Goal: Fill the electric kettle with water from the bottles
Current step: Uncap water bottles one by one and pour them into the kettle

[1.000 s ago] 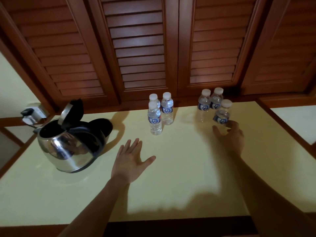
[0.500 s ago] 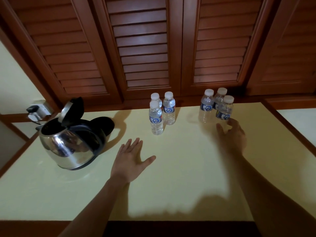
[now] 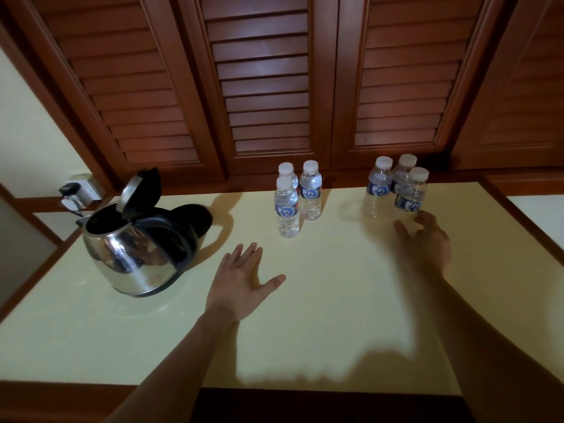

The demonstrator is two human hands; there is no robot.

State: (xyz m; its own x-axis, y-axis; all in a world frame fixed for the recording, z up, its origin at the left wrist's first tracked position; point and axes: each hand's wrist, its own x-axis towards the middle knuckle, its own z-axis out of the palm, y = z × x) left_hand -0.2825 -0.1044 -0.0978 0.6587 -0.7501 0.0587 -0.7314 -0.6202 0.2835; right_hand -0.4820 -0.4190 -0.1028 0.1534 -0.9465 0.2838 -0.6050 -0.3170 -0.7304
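Not much is changing from a second ago: my right hand (image 3: 427,242) is still hovering at the front bottle (image 3: 410,192), just past its fingertips, so nothing's getting poured yet. Its fingers are spreading loosely and holding nothing; can't tell if they're touching. My left hand (image 3: 241,279) is lying flat and spread, with the kettle (image 3: 134,251) sitting lid-open to its left.

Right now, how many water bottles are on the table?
6. Middle group: front bottle, back-left bottle, back-right bottle. Right group by the right hand: near bottle, left bottle, rear bottle. None seems hidden.

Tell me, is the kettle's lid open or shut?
Open. The lid stands tipped up above the kettle, whose dark inside shows.
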